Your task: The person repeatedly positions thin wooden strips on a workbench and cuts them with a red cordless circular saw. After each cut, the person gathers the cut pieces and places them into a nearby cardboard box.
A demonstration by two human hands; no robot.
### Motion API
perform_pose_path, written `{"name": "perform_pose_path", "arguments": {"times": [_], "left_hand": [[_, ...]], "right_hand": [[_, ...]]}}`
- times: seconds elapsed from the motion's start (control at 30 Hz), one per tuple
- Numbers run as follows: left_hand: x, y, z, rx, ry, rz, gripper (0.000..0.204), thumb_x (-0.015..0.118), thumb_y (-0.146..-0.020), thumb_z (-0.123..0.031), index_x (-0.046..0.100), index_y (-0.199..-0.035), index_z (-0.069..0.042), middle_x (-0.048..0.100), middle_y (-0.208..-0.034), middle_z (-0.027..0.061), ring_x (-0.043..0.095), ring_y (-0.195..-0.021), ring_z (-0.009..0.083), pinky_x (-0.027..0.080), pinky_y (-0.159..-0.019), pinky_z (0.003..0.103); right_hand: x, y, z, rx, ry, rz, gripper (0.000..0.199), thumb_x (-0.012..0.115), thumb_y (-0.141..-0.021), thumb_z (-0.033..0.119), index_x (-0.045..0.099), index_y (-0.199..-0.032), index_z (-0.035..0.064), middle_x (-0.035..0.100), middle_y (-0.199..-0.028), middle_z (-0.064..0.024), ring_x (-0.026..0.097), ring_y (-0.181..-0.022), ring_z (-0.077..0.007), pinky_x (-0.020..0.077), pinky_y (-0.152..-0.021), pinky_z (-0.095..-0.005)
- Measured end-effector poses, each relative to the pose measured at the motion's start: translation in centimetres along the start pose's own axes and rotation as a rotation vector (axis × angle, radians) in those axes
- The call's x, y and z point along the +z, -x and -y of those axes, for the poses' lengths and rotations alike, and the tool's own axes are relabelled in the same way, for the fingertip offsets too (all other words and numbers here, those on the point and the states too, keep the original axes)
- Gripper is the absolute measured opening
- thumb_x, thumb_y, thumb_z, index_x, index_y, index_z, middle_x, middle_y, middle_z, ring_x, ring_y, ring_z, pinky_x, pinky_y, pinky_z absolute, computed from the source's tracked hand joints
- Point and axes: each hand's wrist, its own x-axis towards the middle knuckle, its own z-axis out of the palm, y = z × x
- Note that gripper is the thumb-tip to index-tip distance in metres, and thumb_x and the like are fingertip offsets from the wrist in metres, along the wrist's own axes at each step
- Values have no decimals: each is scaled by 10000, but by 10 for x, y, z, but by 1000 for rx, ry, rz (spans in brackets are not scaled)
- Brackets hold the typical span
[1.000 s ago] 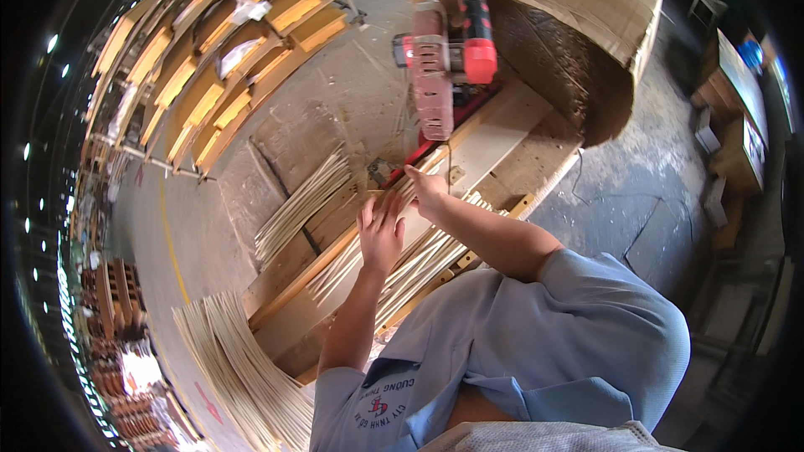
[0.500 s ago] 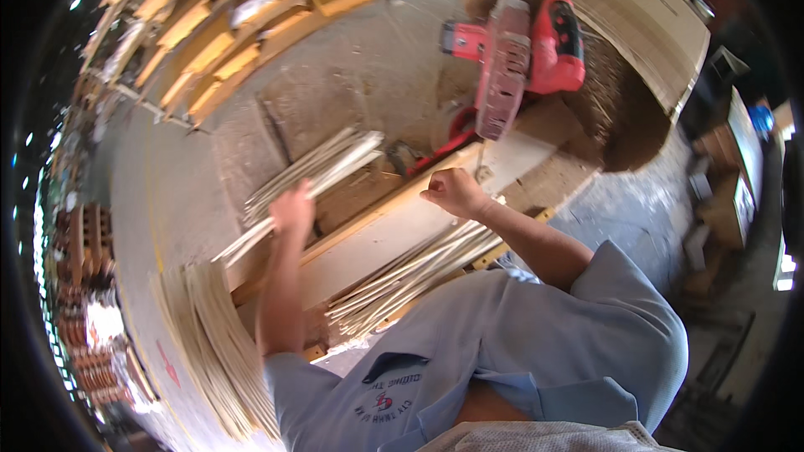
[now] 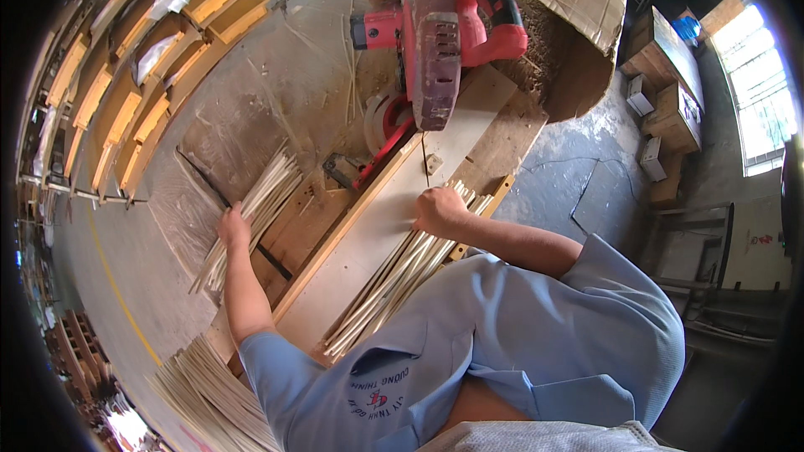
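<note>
My left hand (image 3: 235,228) is at the left edge of a loose bundle of thin pale wooden sticks (image 3: 270,197), its fingers curled against them. My right hand (image 3: 441,211) is closed in a fist, palm side down, over the upper end of another pile of sticks (image 3: 381,297) lying along the near side of the bench. What its fingers hold, if anything, is hidden. Beyond it stands a red and black miter saw (image 3: 435,46) with a dusty guard, its head raised over a pale board (image 3: 360,243) that has a wooden fence strip (image 3: 347,216).
A cardboard box (image 3: 578,0) with sawdust stands behind the saw. Long pale sticks (image 3: 213,393) are stacked at the lower left. A rack with yellowish wooden parts (image 3: 180,46) is at the upper left. Wooden cabinets (image 3: 670,75) stand at right, with a cable (image 3: 586,192) on the floor.
My left hand has moved left and down onto the edge of the far bundle. My right hand has lowered over the near sticks. The whole view has shifted and turned.
</note>
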Motion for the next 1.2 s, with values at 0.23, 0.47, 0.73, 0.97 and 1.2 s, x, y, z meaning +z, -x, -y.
{"name": "perform_pose_path", "arguments": {"times": [0.23,0.47,0.73,0.97,1.2], "left_hand": [[-18,29,-27,35,55,-79,645,771,-957,-369,554,-1535,-185,583,-1527,147,499,-1439,365,421,-1192,493],[-34,83,-43,212,611,-445,331,709,-999,-238,752,-1236,-12,779,-1057,204,758,-970,348,597,-826,439],[-26,179,-126,269,972,-390,253,723,-1017,-191,778,-1198,-22,809,-961,157,792,-837,193,588,-709,319],[14,249,-190,540,754,-209,211,751,-947,-127,779,-1132,-30,774,-957,98,724,-873,252,575,-788,390],[26,281,-195,523,736,-153,251,774,-912,-149,754,-1132,-30,761,-985,108,684,-982,321,549,-894,434]], "right_hand": [[8,2,-10,-137,-55,-67,229,739,-814,264,795,-880,53,779,-914,-165,773,-903,-349,624,-768,-456],[-66,7,-133,272,-1118,-416,204,673,-959,225,785,-948,55,722,-845,-60,700,-804,-193,572,-756,-406],[-50,31,-130,-220,-819,-405,211,682,-1007,213,785,-1115,65,772,-977,-103,730,-839,-217,588,-773,-370],[36,22,-38,-728,-39,-405,168,697,-875,196,732,-1034,159,671,-1148,-27,582,-1196,-246,444,-1048,-436],[20,15,-38,-754,215,-54,171,639,-969,294,707,-1034,152,640,-1175,-90,607,-1188,-287,473,-1010,-453]]}}
